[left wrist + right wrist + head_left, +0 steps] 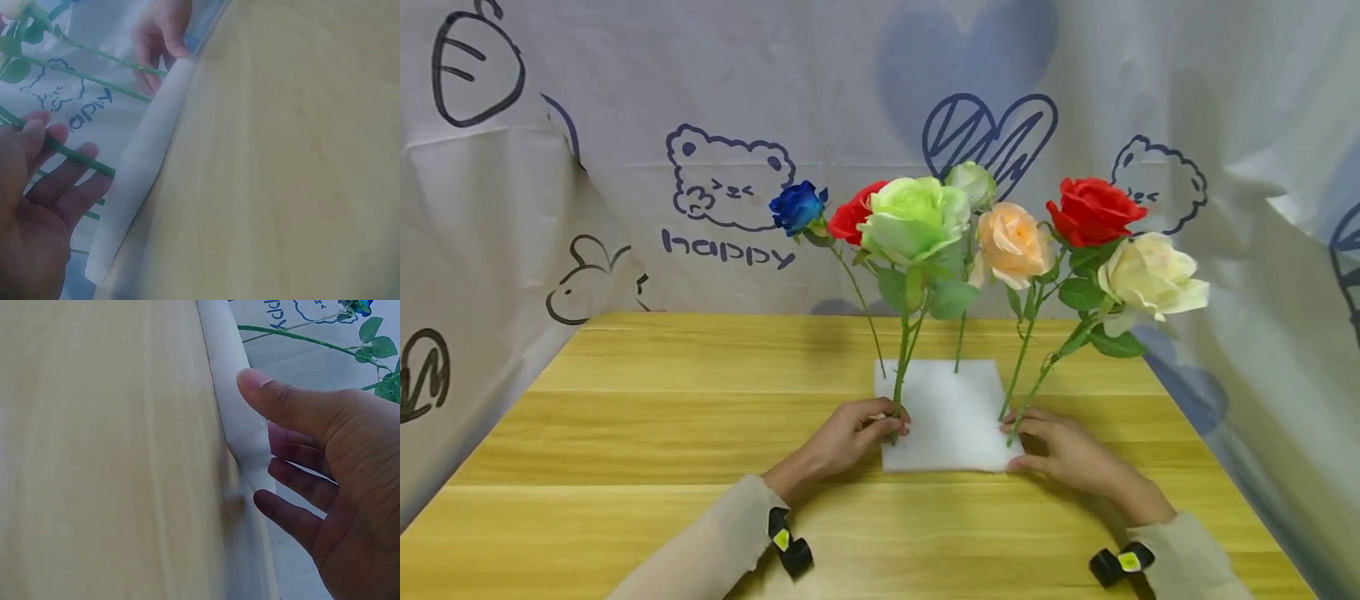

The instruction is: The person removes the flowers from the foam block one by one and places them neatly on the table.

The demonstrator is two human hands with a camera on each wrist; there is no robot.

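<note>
A white foam board (951, 425) lies on the table with several artificial roses standing in it. At its front left, my left hand (850, 437) pinches the lower stem of a large light green rose (917, 218); in the left wrist view the thumb and fingers lie about that green stem (94, 164). My right hand (1067, 450) holds the board's front right corner, thumb against the foam (240, 394) in the right wrist view, fingers round the side. Just above that hand rise the stems of a cream rose (1153, 279) and a peach rose (1015, 244).
A blue rose (797, 207), a red rose (853, 215) and a pale rose (972, 185) stand behind the green one. Another red rose (1093, 212) is at the right. Behind the wooden table (685, 433) hangs a white cloth (850, 83) with drawings.
</note>
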